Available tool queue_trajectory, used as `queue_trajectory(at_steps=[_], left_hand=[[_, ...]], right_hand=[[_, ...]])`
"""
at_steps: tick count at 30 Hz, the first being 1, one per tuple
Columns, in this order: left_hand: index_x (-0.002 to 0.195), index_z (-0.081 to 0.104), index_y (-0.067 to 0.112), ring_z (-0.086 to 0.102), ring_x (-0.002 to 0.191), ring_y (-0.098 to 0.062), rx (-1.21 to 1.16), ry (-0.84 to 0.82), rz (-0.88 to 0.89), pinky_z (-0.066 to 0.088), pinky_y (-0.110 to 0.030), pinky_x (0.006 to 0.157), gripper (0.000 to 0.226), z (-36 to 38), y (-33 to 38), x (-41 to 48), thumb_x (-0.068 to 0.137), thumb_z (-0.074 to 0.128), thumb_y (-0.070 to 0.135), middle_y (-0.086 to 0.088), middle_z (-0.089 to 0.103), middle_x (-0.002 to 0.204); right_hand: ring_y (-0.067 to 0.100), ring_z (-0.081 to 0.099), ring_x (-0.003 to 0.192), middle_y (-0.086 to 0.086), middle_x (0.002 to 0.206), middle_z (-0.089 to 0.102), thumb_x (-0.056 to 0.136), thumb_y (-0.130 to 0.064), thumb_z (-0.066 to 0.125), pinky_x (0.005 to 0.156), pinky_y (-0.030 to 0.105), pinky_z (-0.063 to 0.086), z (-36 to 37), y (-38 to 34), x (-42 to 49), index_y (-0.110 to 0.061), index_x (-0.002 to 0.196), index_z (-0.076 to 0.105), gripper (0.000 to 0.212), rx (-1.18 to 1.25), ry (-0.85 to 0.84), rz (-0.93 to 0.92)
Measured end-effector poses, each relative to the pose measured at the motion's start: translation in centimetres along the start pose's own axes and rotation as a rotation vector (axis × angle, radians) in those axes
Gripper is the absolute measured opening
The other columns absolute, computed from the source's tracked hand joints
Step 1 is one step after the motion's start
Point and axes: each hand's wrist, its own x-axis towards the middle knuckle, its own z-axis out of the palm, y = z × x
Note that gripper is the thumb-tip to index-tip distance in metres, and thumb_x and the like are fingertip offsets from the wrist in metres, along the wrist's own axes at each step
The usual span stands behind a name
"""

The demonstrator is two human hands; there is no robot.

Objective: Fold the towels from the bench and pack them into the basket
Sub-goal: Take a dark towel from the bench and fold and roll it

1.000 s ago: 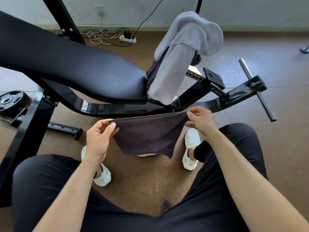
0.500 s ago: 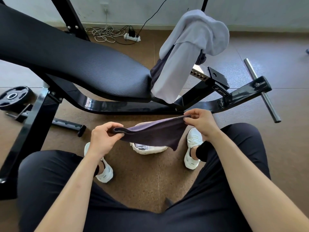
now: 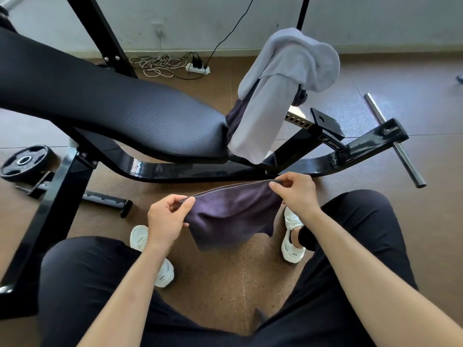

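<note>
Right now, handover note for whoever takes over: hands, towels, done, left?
Left hand pinches the left top corner of the dark purple towel; right hand pinches the right corner.
It hangs between them, fold unfinished.
Light grey towel and a dark towel beneath it hang on the bench end.
Basket not in view.
Left: finish, fold those two, pack all.

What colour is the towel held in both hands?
Dark purple-grey towel, plain, seen in the head view.
</note>
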Motion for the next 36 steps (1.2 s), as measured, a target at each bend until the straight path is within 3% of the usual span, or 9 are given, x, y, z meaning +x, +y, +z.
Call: queue_trajectory(at_steps=[2,6,10,14,17,21,29,32,36], left_hand=[[0.088,0.075,0.026,0.074,0.082,-0.02,-0.032,-0.013,0.006,0.058,-0.031,0.063,0.006,0.6,0.3,-0.2,0.09,0.077,0.021,0.0,0.078,0.084],[0.089,0.075,0.022,0.073,0.085,-0.014,-0.083,-0.049,-0.013,0.058,-0.032,0.078,0.004,2.0,1.4,-0.7,0.09,0.076,0.018,0.002,0.078,0.085],[0.093,0.076,0.019,0.075,0.089,-0.022,-0.19,-0.163,-0.103,0.061,-0.036,0.074,0.006,3.4,2.0,-1.4,0.091,0.074,0.014,-0.001,0.079,0.087],[0.101,0.076,0.016,0.074,0.089,-0.018,-0.202,-0.247,-0.108,0.058,-0.025,0.069,0.01,4.3,2.6,-2.3,0.092,0.072,0.013,-0.003,0.078,0.093],[0.107,0.076,0.015,0.075,0.093,-0.019,-0.243,-0.271,-0.137,0.06,-0.026,0.072,0.014,4.5,2.7,-2.4,0.093,0.071,0.013,-0.005,0.078,0.099],[0.108,0.075,0.017,0.075,0.095,-0.016,-0.265,-0.267,-0.144,0.061,-0.026,0.074,0.017,4.6,2.9,-2.6,0.093,0.071,0.011,0.0,0.078,0.1],[0.104,0.077,0.012,0.077,0.088,-0.019,-0.178,-0.213,-0.093,0.063,-0.031,0.075,0.017,4.1,2.8,-3.0,0.088,0.076,0.008,-0.003,0.08,0.094],[0.102,0.078,0.013,0.077,0.087,-0.018,-0.173,-0.202,-0.08,0.063,-0.03,0.075,0.015,4.2,2.8,-3.2,0.088,0.077,0.008,-0.003,0.079,0.094],[0.104,0.078,0.011,0.077,0.09,-0.018,-0.195,-0.234,-0.049,0.062,-0.028,0.075,0.015,3.9,2.8,-3.3,0.092,0.071,0.007,-0.004,0.079,0.097]], right_hand=[[0.006,0.065,0.073,-0.011,0.072,0.069,0.084,-0.024,0.081,0.073,0.025,0.051,0.7,-0.5,-0.5,-0.029,0.08,0.074,0.01,0.024,-0.016,-0.017],[0.01,0.071,0.076,-0.007,0.074,0.074,0.084,-0.025,0.08,0.08,0.038,0.06,2.3,-1.0,-1.2,-0.025,0.083,0.078,0.002,0.106,-0.041,0.01],[0.008,0.071,0.078,-0.006,0.08,0.076,0.088,-0.019,0.077,0.078,0.034,0.06,3.8,-2.0,-2.6,-0.022,0.091,0.079,0.005,0.188,-0.141,-0.038],[0.008,0.072,0.09,-0.01,0.091,0.076,0.092,-0.021,0.074,0.083,0.033,0.061,4.6,-2.5,-3.7,-0.025,0.102,0.078,0.011,0.164,-0.287,-0.106],[0.007,0.072,0.093,-0.01,0.095,0.077,0.092,-0.02,0.074,0.087,0.037,0.062,4.9,-2.6,-3.9,-0.024,0.106,0.079,0.016,0.154,-0.311,-0.137],[0.007,0.07,0.097,-0.007,0.103,0.075,0.093,-0.02,0.073,0.089,0.031,0.06,5.4,-2.9,-4.7,-0.02,0.112,0.077,0.019,0.071,-0.333,-0.193],[0.002,0.071,0.091,-0.008,0.097,0.077,0.09,-0.017,0.075,0.084,0.02,0.058,5.8,-2.9,-5.0,-0.018,0.106,0.08,0.017,0.066,-0.264,-0.204],[0.003,0.07,0.094,-0.007,0.1,0.076,0.091,-0.018,0.075,0.087,0.024,0.059,5.8,-2.8,-4.9,-0.019,0.107,0.079,0.017,0.06,-0.234,-0.184],[0.007,0.069,0.103,-0.005,0.11,0.075,0.087,-0.024,0.078,0.093,0.034,0.059,6.1,-2.8,-5.0,-0.018,0.119,0.075,0.032,0.053,-0.374,-0.228]])
